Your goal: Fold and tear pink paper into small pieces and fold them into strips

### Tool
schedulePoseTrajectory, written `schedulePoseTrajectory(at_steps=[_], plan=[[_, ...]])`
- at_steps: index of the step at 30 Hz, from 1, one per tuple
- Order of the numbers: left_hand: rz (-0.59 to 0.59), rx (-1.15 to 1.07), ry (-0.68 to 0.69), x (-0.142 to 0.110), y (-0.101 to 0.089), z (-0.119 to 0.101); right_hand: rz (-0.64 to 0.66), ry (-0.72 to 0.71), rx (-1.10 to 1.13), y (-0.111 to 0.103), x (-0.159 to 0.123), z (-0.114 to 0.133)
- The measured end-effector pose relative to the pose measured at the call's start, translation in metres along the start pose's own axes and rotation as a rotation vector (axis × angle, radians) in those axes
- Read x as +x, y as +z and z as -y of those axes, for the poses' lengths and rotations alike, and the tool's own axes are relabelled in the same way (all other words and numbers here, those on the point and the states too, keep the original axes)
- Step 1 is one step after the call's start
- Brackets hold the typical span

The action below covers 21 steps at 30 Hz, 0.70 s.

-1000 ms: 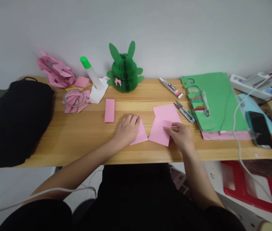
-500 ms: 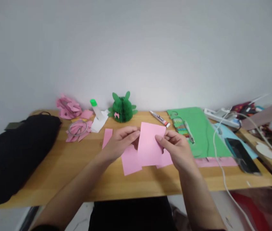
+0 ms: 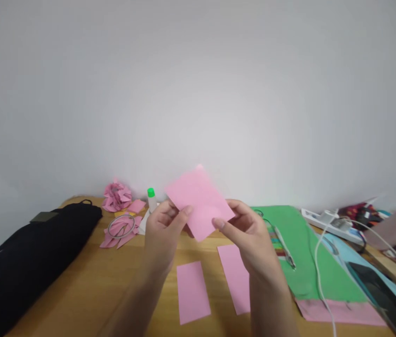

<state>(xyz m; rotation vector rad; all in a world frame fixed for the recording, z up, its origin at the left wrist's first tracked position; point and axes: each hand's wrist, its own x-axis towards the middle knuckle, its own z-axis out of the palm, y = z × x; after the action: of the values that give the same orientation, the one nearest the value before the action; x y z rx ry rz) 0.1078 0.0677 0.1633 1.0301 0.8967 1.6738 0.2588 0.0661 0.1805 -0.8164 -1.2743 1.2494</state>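
Pinched by its lower edges between the thumbs and fingers of the left hand [image 3: 164, 229] and right hand [image 3: 247, 229], the smooth, four-sided pink sheet [image 3: 199, 201] tilts above the wooden desk [image 3: 113, 299]. Below the grip lie two flat pink rectangles [image 3: 193, 292]; crumpled pink paper [image 3: 117, 195] sits beyond, leftward.

Two hands [image 3: 162, 231], one phone [image 3: 383, 295], one power strip [image 3: 340, 231].

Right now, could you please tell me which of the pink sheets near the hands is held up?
The cornerwise sheet, pinched by the left hand and right hand; the other two, the left sheet and the right sheet, lie flat on the table.
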Motion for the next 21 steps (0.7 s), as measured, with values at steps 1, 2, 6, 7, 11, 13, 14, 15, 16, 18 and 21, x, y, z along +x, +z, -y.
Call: schedulePoseTrajectory(at_steps=[1, 2, 6, 7, 11, 13, 14, 15, 16, 18, 21], plan=[[0.029, -0.008, -0.019, -0.001, 0.0, 0.001, -0.033, -0.011, 0.025, 0.002, 0.001, -0.002], [0.055, -0.005, -0.028, -0.001, 0.0, 0.0, -0.067, -0.027, 0.035, 0.002, 0.001, -0.003], [0.096, 0.091, 0.054, 0.001, -0.009, -0.009, -0.138, -0.059, -0.014, -0.004, 0.003, -0.002], [0.077, 0.149, 0.108, 0.002, -0.012, -0.012, -0.12, -0.041, -0.042, -0.008, 0.003, -0.001], [0.092, 0.584, 0.367, 0.003, -0.021, -0.02, 0.045, -0.083, -0.368, -0.019, 0.001, 0.004], [0.231, 0.794, 0.403, 0.0, -0.02, -0.019, 0.109, -0.154, -0.537, -0.02, -0.002, 0.003], [0.293, 0.856, 0.392, -0.002, -0.018, -0.018, 0.111, -0.17, -0.576, -0.018, -0.003, 0.003], [0.322, 0.883, 0.376, -0.003, -0.016, -0.016, 0.092, -0.167, -0.582, -0.017, -0.004, 0.002], [0.312, 0.878, 0.357, -0.005, -0.014, -0.014, 0.054, -0.156, -0.562, -0.015, -0.004, 0.001], [0.226, 0.799, 0.318, -0.007, -0.01, -0.012, -0.032, -0.148, -0.487, -0.011, -0.005, -0.002], [0.168, 0.62, 0.245, -0.007, -0.009, -0.011, -0.128, -0.168, -0.369, -0.01, -0.004, -0.004]])
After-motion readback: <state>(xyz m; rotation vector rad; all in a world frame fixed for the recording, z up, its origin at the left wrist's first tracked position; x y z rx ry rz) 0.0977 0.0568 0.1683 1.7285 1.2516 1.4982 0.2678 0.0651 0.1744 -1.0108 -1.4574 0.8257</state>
